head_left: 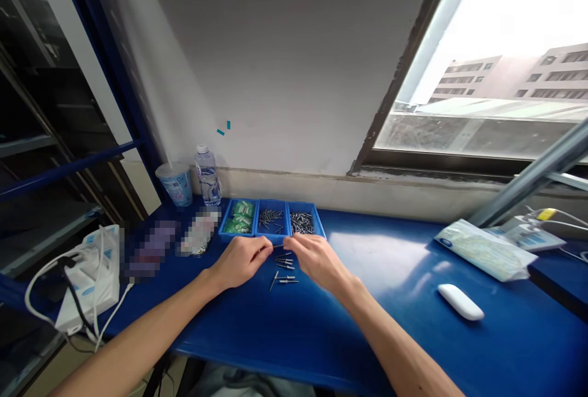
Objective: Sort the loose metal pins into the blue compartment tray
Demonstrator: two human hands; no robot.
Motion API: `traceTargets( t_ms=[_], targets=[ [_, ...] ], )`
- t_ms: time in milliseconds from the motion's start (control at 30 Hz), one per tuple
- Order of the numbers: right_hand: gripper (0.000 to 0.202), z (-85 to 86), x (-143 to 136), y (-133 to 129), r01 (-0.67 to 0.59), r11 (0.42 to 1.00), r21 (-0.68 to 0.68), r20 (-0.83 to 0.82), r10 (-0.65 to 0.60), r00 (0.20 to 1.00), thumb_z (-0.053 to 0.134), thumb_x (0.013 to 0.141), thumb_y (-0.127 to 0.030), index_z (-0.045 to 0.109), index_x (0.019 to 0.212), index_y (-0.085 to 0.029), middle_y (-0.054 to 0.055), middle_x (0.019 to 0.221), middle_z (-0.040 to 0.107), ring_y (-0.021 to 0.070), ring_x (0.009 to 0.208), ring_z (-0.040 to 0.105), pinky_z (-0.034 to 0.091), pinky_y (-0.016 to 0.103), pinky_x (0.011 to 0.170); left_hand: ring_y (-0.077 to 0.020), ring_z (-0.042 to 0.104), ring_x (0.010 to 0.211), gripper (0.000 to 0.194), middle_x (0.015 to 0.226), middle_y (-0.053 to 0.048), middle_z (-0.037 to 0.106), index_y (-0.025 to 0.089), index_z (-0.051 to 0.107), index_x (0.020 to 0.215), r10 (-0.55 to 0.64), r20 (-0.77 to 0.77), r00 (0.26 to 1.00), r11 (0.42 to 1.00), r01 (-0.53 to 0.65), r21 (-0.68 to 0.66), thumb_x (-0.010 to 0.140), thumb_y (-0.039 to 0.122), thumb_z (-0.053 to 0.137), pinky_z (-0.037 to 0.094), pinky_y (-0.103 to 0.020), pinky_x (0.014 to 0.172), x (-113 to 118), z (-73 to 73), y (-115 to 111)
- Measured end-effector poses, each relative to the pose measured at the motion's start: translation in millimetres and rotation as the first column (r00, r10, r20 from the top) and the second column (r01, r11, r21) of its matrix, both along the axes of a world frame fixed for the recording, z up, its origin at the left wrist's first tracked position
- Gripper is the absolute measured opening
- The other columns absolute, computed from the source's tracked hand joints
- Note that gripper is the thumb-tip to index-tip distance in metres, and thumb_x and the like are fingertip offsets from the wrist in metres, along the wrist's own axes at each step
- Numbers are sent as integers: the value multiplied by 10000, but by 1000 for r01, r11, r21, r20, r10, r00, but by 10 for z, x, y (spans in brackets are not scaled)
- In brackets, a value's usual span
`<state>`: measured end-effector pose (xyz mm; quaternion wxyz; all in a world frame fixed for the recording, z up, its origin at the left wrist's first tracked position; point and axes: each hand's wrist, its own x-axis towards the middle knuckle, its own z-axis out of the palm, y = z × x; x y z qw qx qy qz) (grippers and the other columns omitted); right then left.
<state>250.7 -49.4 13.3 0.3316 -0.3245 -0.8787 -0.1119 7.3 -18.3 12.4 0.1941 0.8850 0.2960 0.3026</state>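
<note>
My left hand point(242, 260) is closed in a pinch in front of the blue bins. Facing it, my right hand point(316, 257) is also pinched. A thin metal pin, apparently a blind rivet point(278, 245), spans the small gap between my fingertips, its ends hidden by them. Several loose blind rivets point(285, 261) lie on the blue table just below my hands, some in a rough row and one slanted. Behind the hands, the middle bin point(272, 203) holds some similar thin pieces. The right bin point(302, 206) is fuller of small metal parts, and the left bin point(222, 232) contains green packets.
A water bottle point(208, 176) and a plastic tub point(175, 184) stand against the wall at the left. White power strips point(94, 280) with cables lie at the left edge. A white mouse-shaped object point(460, 302) and a soft tissue pack point(486, 250) are on the right.
</note>
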Motion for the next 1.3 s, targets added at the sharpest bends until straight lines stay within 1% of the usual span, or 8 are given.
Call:
traceTargets(
  t_ms=[133, 200, 333, 433, 567, 700, 833, 1300],
  targets=[
    [213, 226, 240, -31, 260, 933, 247, -410, -142, 901, 432, 1073, -141, 624, 1011, -210, 45, 854, 682, 152, 711, 639, 505, 267, 663, -133, 570, 575, 299, 660, 24, 634, 194, 678, 923, -39, -118, 992, 997, 32, -65, 1085, 348, 479, 386, -250, 619, -4, 71, -4],
    [170, 296, 310, -31, 407, 883, 231, -543, -230, 808, 481, 1082, -209, 644, 1034, -206, 68, 923, 685, 161, 731, 647, 518, 281, 675, -130, 569, 559, 279, 632, 31, 634, 199, 700, 894, -128, -250, 960, 988, 102, -116, 1050, 395, 577, 364, -249, 602, 10, 87, -13],
    [345, 283, 364, 37, 512, 858, 39, -403, -455, 794, 410, 1123, -342, 618, 1343, -177, 170, 1247, 668, 227, 881, 696, 562, 348, 726, -140, 607, 597, 258, 684, 23, 676, 203, 704, 861, -198, -362, 911, 977, 154, -145, 953, 443, 733, 364, -248, 601, 47, 61, -46],
    [406, 217, 327, 59, 433, 901, 8, -271, -415, 869, 367, 1134, -334, 535, 1463, -166, 187, 1289, 670, 278, 1014, 693, 578, 405, 814, -148, 634, 638, 167, 749, 18, 702, 215, 712, 906, -199, -373, 906, 978, 156, -142, 951, 375, 728, 375, -250, 604, 51, 49, -62],
    [281, 172, 127, -20, 202, 979, -25, -60, -203, 977, 433, 1128, -283, 581, 1331, -159, 128, 1062, 729, 244, 925, 682, 550, 359, 783, -158, 658, 661, 132, 790, 12, 728, 222, 693, 895, -130, -382, 915, 989, 90, -121, 989, 239, 601, 376, -254, 602, 24, 67, -37],
    [163, 100, -99, -89, 107, 981, -164, 132, -85, 988, 530, 1112, -300, 614, 1165, -170, 48, 874, 696, 188, 765, 650, 458, 295, 648, -180, 669, 614, 162, 709, 12, 701, 221, 662, 886, -68, -437, 897, 995, 30, -93, 1011, 243, 561, 323, -263, 553, -12, 34, 18],
    [162, 0, -173, -86, 123, 960, -251, 257, -56, 965, 606, 1078, -265, 634, 947, -173, 25, 819, 676, 157, 680, 621, 366, 291, 587, -219, 704, 670, 143, 757, -15, 719, 207, 636, 958, -94, -485, 869, 996, 85, -41, 1044, 276, 544, 312, -273, 574, -34, -13, 50],
    [201, -73, -185, -78, 100, 956, -276, 136, -64, 989, 534, 1078, -154, 623, 898, -173, 15, 813, 643, 127, 628, 556, 312, 281, 577, -129, 533, 545, 73, 643, 65, 572, 208, 583, 974, -39, -240, 970, 994, 14, -107, 1022, 257, 556, 308, -241, 570, -31, -11, 56]
  ],
)
